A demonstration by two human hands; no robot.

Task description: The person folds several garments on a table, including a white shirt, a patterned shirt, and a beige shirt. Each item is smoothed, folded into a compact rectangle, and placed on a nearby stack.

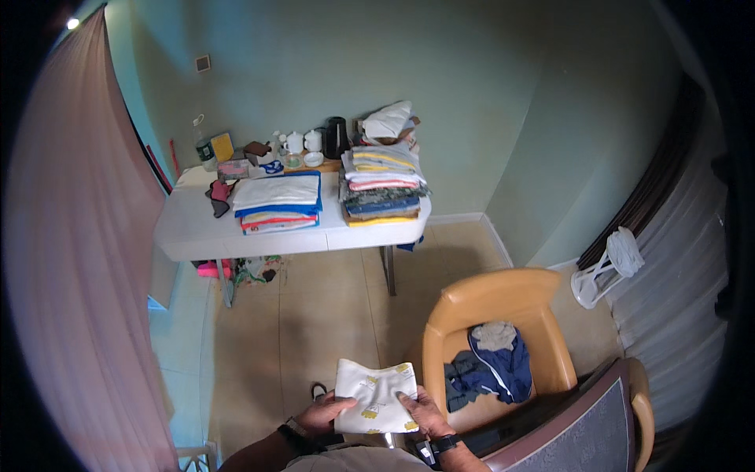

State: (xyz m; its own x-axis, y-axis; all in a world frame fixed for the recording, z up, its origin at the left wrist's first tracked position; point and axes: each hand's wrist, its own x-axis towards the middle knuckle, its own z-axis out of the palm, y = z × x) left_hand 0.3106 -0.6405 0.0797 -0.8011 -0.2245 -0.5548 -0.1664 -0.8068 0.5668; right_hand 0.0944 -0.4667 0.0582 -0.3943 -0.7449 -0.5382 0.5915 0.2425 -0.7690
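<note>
A folded white cloth (377, 392) with a yellow printed pattern is held out flat in front of my body. My left hand (321, 413) grips its left edge, thumb on top. On the opposite edge, my right hand (426, 410) pinches the fabric the same way, its fingers hidden beneath. Beyond the cloth stands a white desk (194, 236). It bears a shorter pile of folded clothes (277, 200) at its middle and a taller pile of folded clothes (383, 186) at its right end.
At my right is a tan armchair (501, 289) holding loose dark blue clothing (507, 366). A white stool (596, 277) stands by the sheer curtain. The desk's back carries a black kettle (337, 138), white teapots (304, 141) and a plastic bottle (204, 150). A pink curtain (76, 265) hangs at left.
</note>
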